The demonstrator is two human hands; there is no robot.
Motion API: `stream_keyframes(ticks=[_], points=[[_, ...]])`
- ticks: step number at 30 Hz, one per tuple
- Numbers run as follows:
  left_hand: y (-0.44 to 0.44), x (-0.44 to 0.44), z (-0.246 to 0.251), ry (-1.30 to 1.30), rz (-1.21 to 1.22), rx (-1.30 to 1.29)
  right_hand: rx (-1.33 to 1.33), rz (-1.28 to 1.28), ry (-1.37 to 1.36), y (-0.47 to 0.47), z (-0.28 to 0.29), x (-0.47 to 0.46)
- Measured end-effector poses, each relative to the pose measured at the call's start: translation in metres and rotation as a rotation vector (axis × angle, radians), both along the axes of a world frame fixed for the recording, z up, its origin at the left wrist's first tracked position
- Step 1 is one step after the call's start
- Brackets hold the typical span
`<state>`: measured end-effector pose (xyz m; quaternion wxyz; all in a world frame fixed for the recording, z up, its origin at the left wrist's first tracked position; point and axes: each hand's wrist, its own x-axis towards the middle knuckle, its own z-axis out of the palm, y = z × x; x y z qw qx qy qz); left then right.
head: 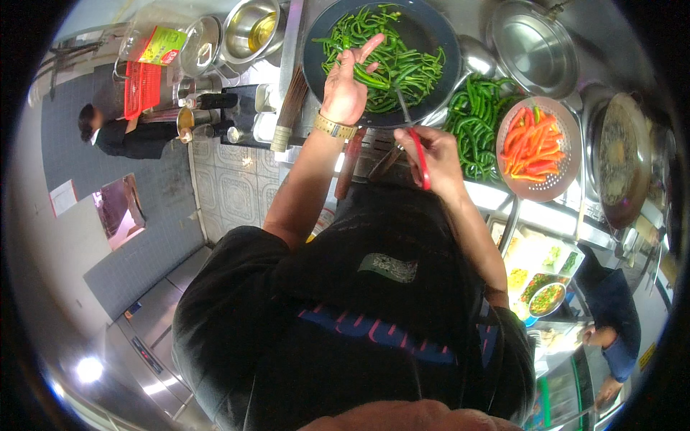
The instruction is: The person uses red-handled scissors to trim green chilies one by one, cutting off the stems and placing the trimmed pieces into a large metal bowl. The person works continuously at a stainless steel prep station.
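Over a dark wok (pixel 431 32) heaped with green chili peppers (pixel 420 70), my left hand (pixel 347 86) has its index finger extended, and a green pepper lies at its thumb and fingers. A yellowish watch is on that wrist. At the wok's near rim, my right hand (pixel 431 156) grips red-handled scissors (pixel 419 153), whose metal blades point into the wok. More green peppers (pixel 474 129) lie in a pile to the right of the wok. Beside them, a perforated strainer (pixel 512 186) holds orange-red peppers (pixel 531 145).
A bamboo brush (pixel 291 108) lies left of the wok. Steel bowls (pixel 232 37), bottles and a red basket (pixel 141 89) stand farther left. A steel basin (pixel 533 54) and another wok (pixel 622 161) are at right. Two other people stand at far left and lower right.
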<state>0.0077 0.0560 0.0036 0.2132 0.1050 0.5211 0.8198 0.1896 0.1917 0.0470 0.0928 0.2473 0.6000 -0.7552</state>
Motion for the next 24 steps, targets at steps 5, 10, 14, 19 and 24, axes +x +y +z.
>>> stream_keyframes(ticks=[5,10,14,19,24], points=[[-0.004,-0.001,0.007,0.057,-0.112,-0.011,-0.430,-0.049,-0.076,0.016,0.038,0.004],[-0.001,0.004,0.011,0.064,-0.212,0.013,-0.764,0.031,-0.162,0.016,0.037,-0.008],[0.000,0.008,0.011,0.132,-0.237,-0.053,-0.813,0.033,-0.181,0.018,0.036,-0.013],[0.004,0.018,0.003,0.115,-0.185,-0.044,-0.800,0.003,-0.192,0.012,0.034,-0.022],[0.002,0.026,0.000,0.003,-0.189,-0.156,-0.878,-0.089,-0.152,0.003,0.020,-0.031]])
